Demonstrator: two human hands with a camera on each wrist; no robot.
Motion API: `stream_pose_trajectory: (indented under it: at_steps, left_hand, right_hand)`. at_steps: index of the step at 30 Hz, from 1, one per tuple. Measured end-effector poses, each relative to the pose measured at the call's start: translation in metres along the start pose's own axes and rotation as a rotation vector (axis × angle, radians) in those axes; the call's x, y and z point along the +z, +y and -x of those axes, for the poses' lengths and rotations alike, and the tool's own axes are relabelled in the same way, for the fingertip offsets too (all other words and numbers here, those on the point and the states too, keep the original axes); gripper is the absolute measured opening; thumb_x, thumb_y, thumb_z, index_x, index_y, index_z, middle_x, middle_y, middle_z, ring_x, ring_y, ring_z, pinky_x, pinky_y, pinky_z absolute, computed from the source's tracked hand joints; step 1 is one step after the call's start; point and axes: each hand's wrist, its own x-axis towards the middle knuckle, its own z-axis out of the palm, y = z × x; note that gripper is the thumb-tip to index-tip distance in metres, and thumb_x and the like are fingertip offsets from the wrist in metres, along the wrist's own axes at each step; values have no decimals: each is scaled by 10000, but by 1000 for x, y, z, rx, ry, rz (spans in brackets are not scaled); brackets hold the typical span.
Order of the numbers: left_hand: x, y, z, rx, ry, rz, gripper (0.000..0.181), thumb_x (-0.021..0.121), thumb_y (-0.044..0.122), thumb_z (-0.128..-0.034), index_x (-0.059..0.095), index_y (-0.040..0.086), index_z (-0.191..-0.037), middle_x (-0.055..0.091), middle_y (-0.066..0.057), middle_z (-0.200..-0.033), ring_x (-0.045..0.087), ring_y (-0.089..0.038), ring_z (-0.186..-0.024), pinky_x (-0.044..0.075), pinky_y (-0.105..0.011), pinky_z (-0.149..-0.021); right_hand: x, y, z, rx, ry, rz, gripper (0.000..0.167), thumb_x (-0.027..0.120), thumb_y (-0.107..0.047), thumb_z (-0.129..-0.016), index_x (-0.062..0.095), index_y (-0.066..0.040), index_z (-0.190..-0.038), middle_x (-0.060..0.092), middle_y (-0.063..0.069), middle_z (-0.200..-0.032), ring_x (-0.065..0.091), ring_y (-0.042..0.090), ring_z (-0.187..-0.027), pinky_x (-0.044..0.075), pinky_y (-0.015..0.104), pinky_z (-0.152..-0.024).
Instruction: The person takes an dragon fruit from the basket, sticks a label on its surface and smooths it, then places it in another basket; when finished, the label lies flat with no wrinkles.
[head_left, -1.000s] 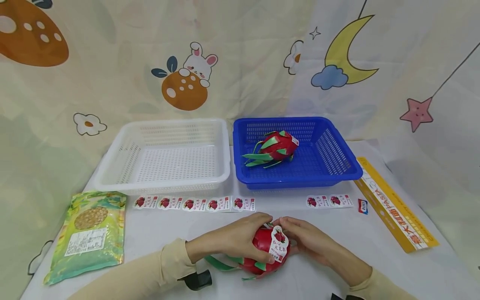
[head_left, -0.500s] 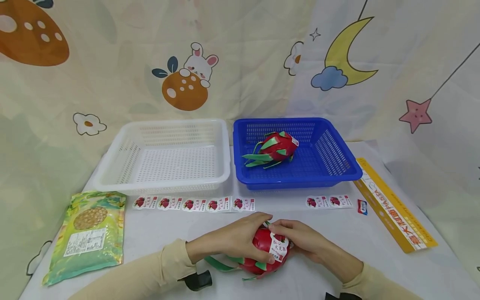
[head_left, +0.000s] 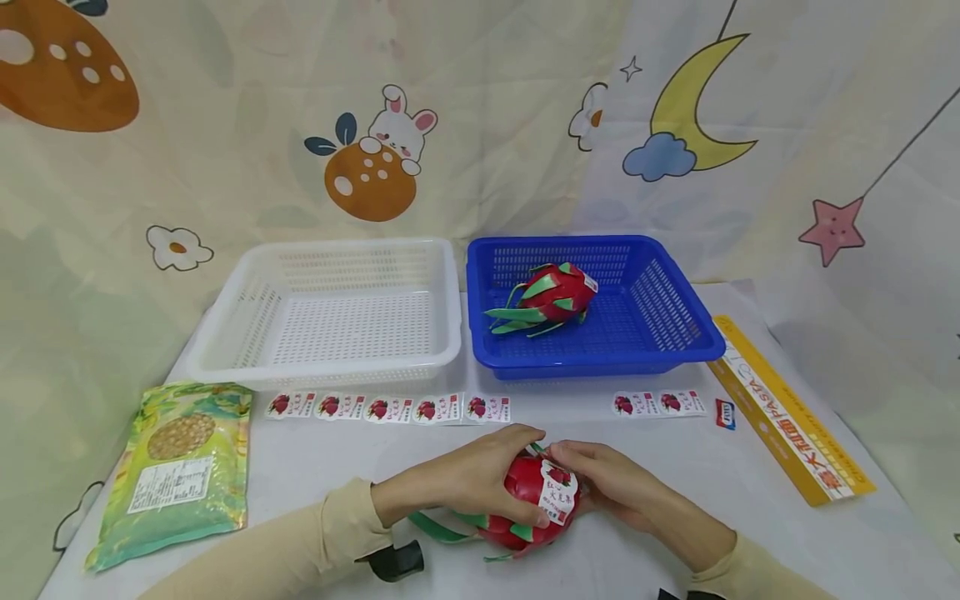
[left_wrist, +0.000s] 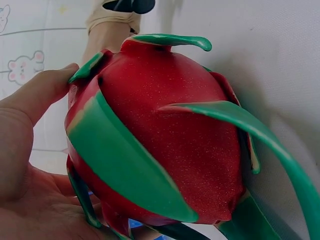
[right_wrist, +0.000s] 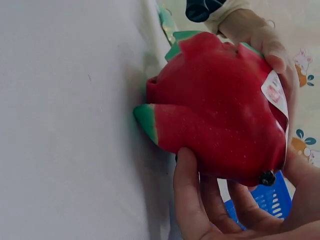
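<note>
A red dragon fruit (head_left: 522, 477) with green scales lies on its side on the table, and a white printed sticker (head_left: 557, 497) sits on its right part. My left hand (head_left: 480, 477) grips the fruit from the left, thumb on the near side and fingers on the far side. At the right end my right hand (head_left: 615, 483) holds it. In the right wrist view its fingers curl against the fruit (right_wrist: 215, 105) while the thumb is at the sticker's (right_wrist: 275, 92) side. The left wrist view shows the fruit's scaly end (left_wrist: 170, 95) close up.
Behind stand a white basket (head_left: 322, 371) and a blue basket (head_left: 585, 367) with another stickered dragon fruit (head_left: 558, 292) inside. Strips of stickers (head_left: 390, 408) lie before them. A green bag (head_left: 176, 475) is at left; a yellow pasta box (head_left: 795, 417) and a small packet (head_left: 725, 414) are at right.
My right hand has shifted slightly left, then a little back right, its thumb moving along the sticker's upper edge. The left hand and the fruit stay in place.
</note>
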Motion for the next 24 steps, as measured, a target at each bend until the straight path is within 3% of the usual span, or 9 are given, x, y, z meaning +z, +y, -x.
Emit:
stream_pose_trajectory:
  at_steps: [4, 7, 18, 24]
  left_hand:
    - [1, -1, 0, 1, -1, 5, 898, 781, 477, -752, 386, 92, -1460, 450, -43, -1461, 502, -115, -1217, 511, -204, -862]
    - [1, -1, 0, 4, -1, 9, 889, 780, 471, -755, 387, 96, -1459, 451, -45, -1459, 503, -112, -1212, 511, -195, -851]
    - [-1, 0, 0, 14, -13, 7, 885, 769, 480, -765, 384, 90, -1459, 448, -40, -1460, 493, -121, -1230, 511, -188, -848]
    - [-6, -3, 2, 46, -109, -15, 821, 742, 478, -796, 394, 148, -1463, 373, 0, -1507, 440, -138, -1287, 504, -173, -824]
  right_hand:
    - [-3, 1, 2, -25, -64, -23, 420, 538, -361, -985, 552, -35, -1250, 608, 39, -1123, 605, 163, -961, 558, 301, -772]
    - [-4, 1, 1, -34, -69, -29, 367, 540, -344, -986, 574, -59, -1215, 618, 25, -1092, 612, 158, -939, 560, 296, -756]
    - [-5, -3, -2, -7, -39, -6, 379, 566, -354, -969, 600, -47, -1188, 646, 21, -1038, 631, 151, -895, 580, 308, -733]
    - [-13, -2, 1, -68, 25, 97, 430, 551, -349, -977, 582, 3, -1223, 646, 81, -1137, 624, 171, -983, 580, 350, -760]
